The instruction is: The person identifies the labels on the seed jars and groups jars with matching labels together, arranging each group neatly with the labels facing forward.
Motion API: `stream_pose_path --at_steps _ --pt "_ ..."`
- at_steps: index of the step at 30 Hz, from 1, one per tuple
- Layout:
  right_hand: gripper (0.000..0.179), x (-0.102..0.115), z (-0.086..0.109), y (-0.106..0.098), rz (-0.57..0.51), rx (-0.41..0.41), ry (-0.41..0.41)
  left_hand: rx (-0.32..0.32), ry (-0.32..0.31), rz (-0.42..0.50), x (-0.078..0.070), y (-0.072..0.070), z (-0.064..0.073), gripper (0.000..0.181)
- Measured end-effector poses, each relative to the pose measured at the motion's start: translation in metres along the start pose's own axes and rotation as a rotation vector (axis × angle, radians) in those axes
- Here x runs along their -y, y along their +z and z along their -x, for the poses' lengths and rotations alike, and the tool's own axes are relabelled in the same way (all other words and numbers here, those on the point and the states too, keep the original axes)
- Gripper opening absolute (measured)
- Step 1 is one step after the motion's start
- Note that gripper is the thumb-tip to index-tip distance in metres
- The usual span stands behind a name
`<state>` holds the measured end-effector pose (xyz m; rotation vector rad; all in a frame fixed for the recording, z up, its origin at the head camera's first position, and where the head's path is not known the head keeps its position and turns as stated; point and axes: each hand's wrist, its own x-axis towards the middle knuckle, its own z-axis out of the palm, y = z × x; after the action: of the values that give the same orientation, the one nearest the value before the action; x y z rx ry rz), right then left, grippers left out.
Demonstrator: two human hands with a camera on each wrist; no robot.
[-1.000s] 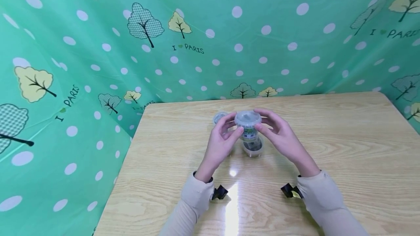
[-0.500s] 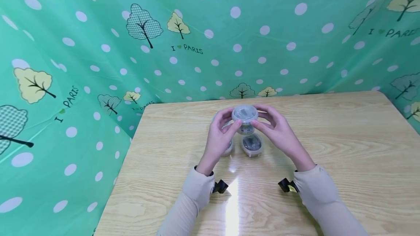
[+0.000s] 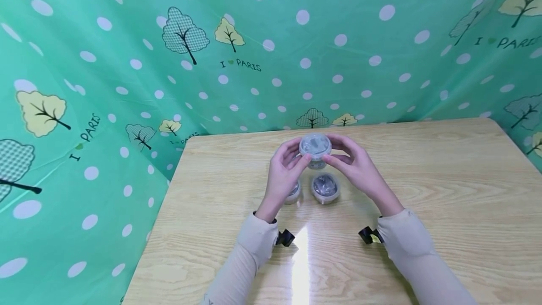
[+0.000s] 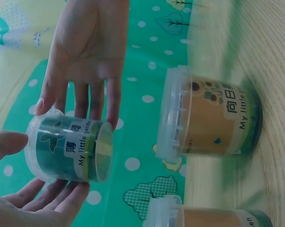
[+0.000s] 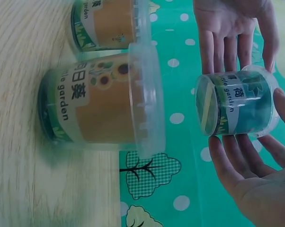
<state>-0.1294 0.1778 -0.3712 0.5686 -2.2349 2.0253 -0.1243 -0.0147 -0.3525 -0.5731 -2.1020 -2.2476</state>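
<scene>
Both hands hold a small clear plastic cup [image 3: 315, 148] with a lid and a teal mint label. It is upright above the table, a gap beneath it in the wrist views. My left hand [image 3: 284, 168] grips its left side, thumb near the lid rim. On the opposite side my right hand [image 3: 354, 164] grips it the same way. Below stand two similar lidded cups: one right cup [image 3: 325, 188] seen in full from above, and a left cup [image 3: 293, 196] partly hidden by my left hand. An orange sunflower label shows on the nearer cup [image 4: 213, 116] in the left wrist view.
The wooden table [image 3: 444, 192] reaches forward to a green dotted cloth [image 3: 254, 93] hanging behind it and along the left. Black wrist-mounted devices, such as the left one [image 3: 285, 238], stick out from the sleeves.
The held cup has moved slightly up and left in the head view, showing more of its lid. The right cup on the table is now uncovered. A cup behind my left hand has become hidden.
</scene>
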Motion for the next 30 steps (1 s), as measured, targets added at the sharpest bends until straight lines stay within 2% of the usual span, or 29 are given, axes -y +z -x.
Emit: stream_pose_path --at_steps 5,9,16,21,26,30 --pt "0.052 0.013 0.000 0.001 0.037 0.002 0.023 -0.023 -0.024 0.003 0.006 0.000 -0.004 0.049" --pt "0.052 0.011 -0.003 0.000 0.054 0.005 0.042 -0.038 -0.038 -0.011 0.013 0.001 -0.009 0.048" --pt "0.053 -0.005 -0.008 0.000 0.035 0.051 0.082 -0.032 -0.079 -0.054 0.024 -0.001 -0.009 0.050" --pt "0.055 -0.028 -0.010 -0.002 0.038 0.055 0.101 -0.023 -0.089 -0.058 0.028 -0.002 -0.010 0.051" --pt "0.058 -0.043 -0.010 -0.004 0.063 0.065 0.118 -0.027 -0.138 -0.078 0.032 -0.001 -0.010 0.051" --pt "0.060 -0.048 -0.010 -0.005 0.071 0.069 0.127 -0.024 -0.172 -0.100 0.047 -0.003 -0.014 0.052"
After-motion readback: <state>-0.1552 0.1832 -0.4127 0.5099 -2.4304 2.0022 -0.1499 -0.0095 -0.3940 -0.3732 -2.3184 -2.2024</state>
